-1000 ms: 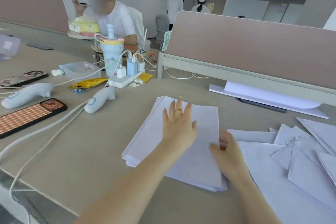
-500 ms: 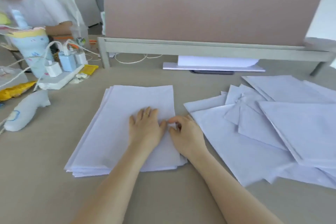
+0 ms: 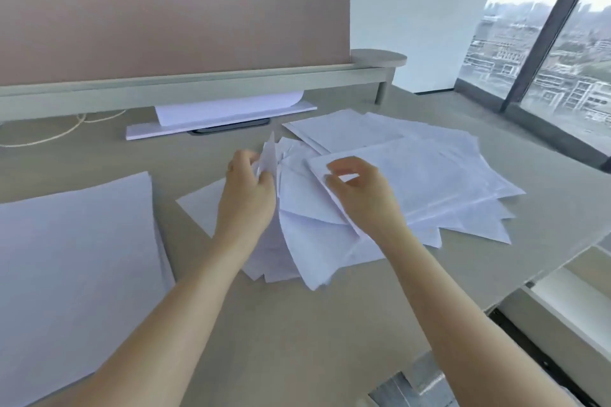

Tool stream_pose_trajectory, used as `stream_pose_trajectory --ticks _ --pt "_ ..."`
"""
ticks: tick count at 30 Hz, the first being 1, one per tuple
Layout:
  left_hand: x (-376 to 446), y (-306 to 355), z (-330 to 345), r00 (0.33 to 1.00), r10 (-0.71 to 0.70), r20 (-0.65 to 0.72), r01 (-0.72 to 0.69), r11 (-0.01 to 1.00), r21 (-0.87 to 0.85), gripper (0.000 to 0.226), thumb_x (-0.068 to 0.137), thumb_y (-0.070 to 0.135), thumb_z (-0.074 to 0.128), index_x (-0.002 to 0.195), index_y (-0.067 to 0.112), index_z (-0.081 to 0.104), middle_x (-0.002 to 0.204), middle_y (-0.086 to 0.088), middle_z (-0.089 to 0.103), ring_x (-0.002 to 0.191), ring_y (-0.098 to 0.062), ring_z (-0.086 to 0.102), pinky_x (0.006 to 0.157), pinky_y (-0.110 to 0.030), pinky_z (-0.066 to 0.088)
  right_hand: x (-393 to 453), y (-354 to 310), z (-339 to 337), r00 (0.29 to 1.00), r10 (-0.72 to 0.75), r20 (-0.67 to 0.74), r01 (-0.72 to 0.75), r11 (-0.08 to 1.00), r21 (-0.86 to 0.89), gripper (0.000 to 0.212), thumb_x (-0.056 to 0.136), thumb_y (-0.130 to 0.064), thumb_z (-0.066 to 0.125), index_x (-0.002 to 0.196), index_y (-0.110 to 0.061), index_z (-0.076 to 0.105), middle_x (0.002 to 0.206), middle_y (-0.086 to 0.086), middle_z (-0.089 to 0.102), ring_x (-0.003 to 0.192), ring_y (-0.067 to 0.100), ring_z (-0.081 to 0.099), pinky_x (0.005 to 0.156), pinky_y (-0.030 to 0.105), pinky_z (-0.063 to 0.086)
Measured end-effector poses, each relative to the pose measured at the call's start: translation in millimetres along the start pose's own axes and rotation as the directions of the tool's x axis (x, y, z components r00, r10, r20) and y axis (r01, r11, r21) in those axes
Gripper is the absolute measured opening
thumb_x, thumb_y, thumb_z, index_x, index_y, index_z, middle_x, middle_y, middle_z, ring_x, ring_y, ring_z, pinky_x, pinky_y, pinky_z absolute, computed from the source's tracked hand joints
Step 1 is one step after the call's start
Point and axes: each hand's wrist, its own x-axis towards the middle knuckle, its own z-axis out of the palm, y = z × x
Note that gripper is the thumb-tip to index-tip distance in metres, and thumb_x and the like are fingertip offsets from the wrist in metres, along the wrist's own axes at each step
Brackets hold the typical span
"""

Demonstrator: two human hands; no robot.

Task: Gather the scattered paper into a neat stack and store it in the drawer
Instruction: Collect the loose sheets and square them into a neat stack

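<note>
A few lifted sheets (image 3: pixel 269 155) are pinched in the left hand (image 3: pixel 246 198). The scattered paper (image 3: pixel 413 182) is fanned out rightward beneath the right hand (image 3: pixel 358 190), half-curled on one edge. The neat stack (image 3: pixel 76 258) lies left of both, nearer the left hand.

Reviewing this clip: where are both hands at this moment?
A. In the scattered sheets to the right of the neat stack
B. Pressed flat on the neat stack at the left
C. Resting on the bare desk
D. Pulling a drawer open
A: the left hand lifts sheet edges and the right hand works in the scattered sheets, while the neat stack lies untouched.
</note>
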Motion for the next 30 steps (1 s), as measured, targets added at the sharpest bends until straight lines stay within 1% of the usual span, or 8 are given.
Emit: stream_pose_trajectory --ticks 6,11,15,19,21,23,27,30 --pt "24 13 29 0.993 0.112 0.021 -0.112 0.994 0.001 0.027 0.096 0.025 0.04 0.118 0.018 0.055 0.127 -0.001 0.05 0.109 -0.016 0.052 0.074 -0.021 0.036 -4 80 -33 0.95 0.037 0.31 0.142 0.833 -0.534 0.077 0.08 -0.053 0.061 0.146 -0.036 0.024 0.159 -0.012 0.006 0.147 0.016 -0.003 0.118 0.048 -0.005" --pt "39 28 36 0.945 0.303 -0.121 -0.273 0.938 0.213 0.028 0.094 0.025 0.043 0.115 0.016 0.06 0.117 -0.006 0.059 0.11 -0.03 0.053 0.095 -0.038 0.041 -2 95 -40 0.97 -0.104 0.221 0.196 0.87 -0.453 0.059 0.084 -0.034 0.059 0.14 -0.033 0.039 0.155 -0.016 0.023 0.14 0.012 0.027 0.109 0.028 0.028" --pt "56 42 28 0.913 0.407 -0.033 -0.385 0.884 0.265 0.035 0.092 0.004 0.038 0.114 0.015 0.062 0.119 0.0 0.058 0.109 -0.021 0.052 0.078 -0.025 0.034 12 98 -51 0.951 -0.059 0.305 0.202 0.864 -0.461 0.058 0.086 -0.021 0.054 0.141 -0.033 0.038 0.154 -0.017 0.025 0.137 0.01 0.033 0.104 0.025 0.032" --pt "71 33 44 0.947 0.055 0.316 -0.12 0.974 0.192 0.036 0.092 0.006 0.041 0.119 0.022 0.059 0.114 0.002 0.059 0.099 -0.018 0.057 0.071 -0.024 0.046 21 105 -58 0.981 -0.005 0.196 0.096 0.882 -0.461 0.049 0.084 -0.018 0.056 0.132 -0.027 0.051 0.142 -0.009 0.048 0.126 0.017 0.049 0.096 0.031 0.042" --pt "71 23 57 0.861 -0.226 0.455 0.264 0.964 -0.02 0.032 0.093 0.008 0.047 0.121 0.021 0.053 0.111 -0.003 0.055 0.098 -0.02 0.056 0.083 -0.028 0.047 25 103 -57 1.0 0.014 0.001 -0.012 0.907 -0.42 0.02 0.084 -0.016 0.053 0.096 -0.024 0.065 0.103 0.0 0.067 0.099 0.028 0.058 0.072 0.034 0.046" --pt "70 18 67 0.772 -0.37 0.517 0.543 0.807 -0.234 0.012 0.095 0.007 0.045 0.096 0.015 0.054 0.092 -0.005 0.052 0.081 -0.02 0.056 0.073 -0.027 0.045 39 98 -58 0.988 0.012 -0.156 -0.079 0.897 -0.434 0.028 0.085 -0.012 0.046 0.059 -0.02 0.04 0.06 0.002 0.047 0.068 0.032 0.044 0.049 0.031 0.029" --pt "78 20 86 0.763 -0.447 0.467 0.636 0.649 -0.418 0.021 0.096 0.007 0.041 0.078 0.012 0.051 0.081 -0.007 0.048 0.07 -0.02 0.05 0.069 -0.028 0.042 86 75 -67 0.971 0.009 -0.239 -0.103 0.918 -0.384 0.023 0.089 -0.013 0.044 0.066 -0.008 0.043 0.059 0.005 0.04 0.062 0.029 0.035 0.051 0.033 0.025" --pt "80 25 100 0.762 -0.476 0.439 0.645 0.621 -0.445 0.012 0.097 0.008 0.042 0.096 0.01 0.053 0.099 -0.008 0.046 0.093 -0.024 0.052 0.092 -0.034 0.041 136 57 -57 0.985 0.07 -0.156 -0.102 0.972 -0.209 0.033 0.09 -0.016 0.047 0.059 -0.014 0.036 0.057 0.0 0.041 0.063 0.03 0.045 0.05 0.03 0.026"
